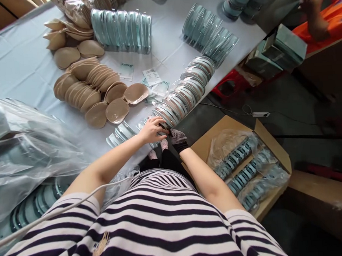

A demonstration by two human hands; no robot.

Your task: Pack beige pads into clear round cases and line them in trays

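Note:
My bare left hand is at the near end of a long row of round clear plastic cases with tan and white contents. Its fingers are curved, with the thumb apart from them. Close beside it, at the table's edge, is my right hand in a dark patterned glove. The left fingertips reach to the glove, and something dark between the hands is too small to make out. The right fingers are mostly hidden. Left of my left hand, more pale cases lie under and behind my forearm.
Tan moulded cups lie nested on the white table. Further rows of clear cases stand behind them, near printed cards. An open carton with bagged cases sits at right. A white cable crosses my left arm. Another person's hand shows at top right.

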